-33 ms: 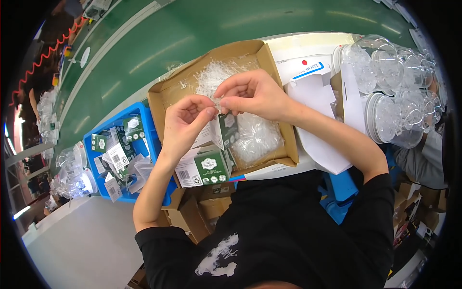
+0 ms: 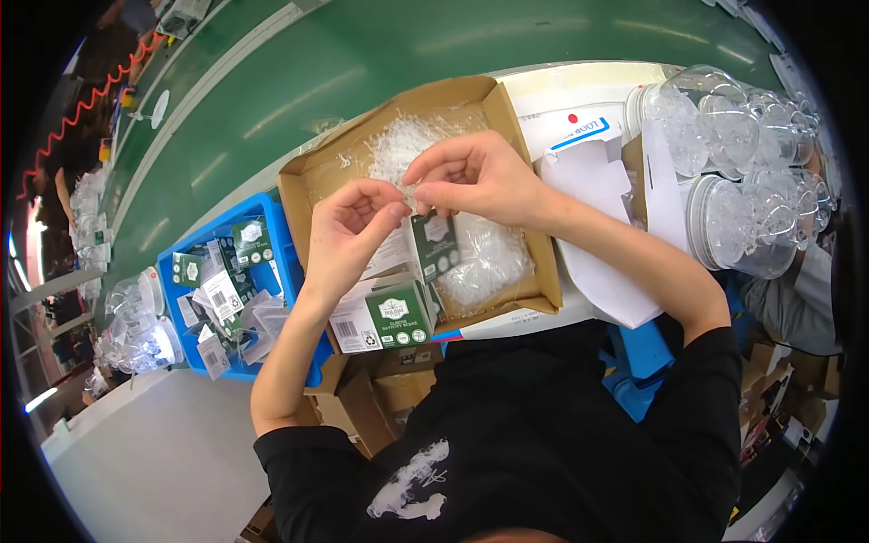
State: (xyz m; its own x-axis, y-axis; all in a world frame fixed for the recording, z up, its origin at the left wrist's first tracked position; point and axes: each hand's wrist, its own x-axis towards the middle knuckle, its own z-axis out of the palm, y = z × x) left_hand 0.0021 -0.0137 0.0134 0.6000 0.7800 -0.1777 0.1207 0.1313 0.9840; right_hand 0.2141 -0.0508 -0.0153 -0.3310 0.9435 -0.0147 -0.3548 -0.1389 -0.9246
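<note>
- Change since the earlier frame: none visible; both hands and every item lie as before.
- Counter point(image 2: 579, 86): pale top, crowded, bordered on its far side by a broad green floor strip that bends with the lens.
- Cardboard box point(image 2: 312, 176): open, shallow, centred on the counter; lined with crinkled clear plastic film point(image 2: 493, 258).
- Small clear piece point(image 2: 410, 193): held above the box, between the two hands; too small to tell its long axis or which way it points.
- Left hand point(image 2: 348, 235): thumb and forefinger pinched narrow on the small clear piece.
- Right hand point(image 2: 475, 176): fingertips closed on the same piece from the other side, touching the left hand's fingertips.
- Green-and-white carton point(image 2: 394, 317): lies at the box's near edge, just below the left hand; a dark green card point(image 2: 434, 240) stands tilted beside it.
- Blue tray point(image 2: 281, 235): left of the box, holding more small green-and-white packs.
- Clear plastic jars point(image 2: 733, 163): clustered at the right, lying on their sides.
- White folded card point(image 2: 597, 195): right of the box, under the right forearm.
</note>
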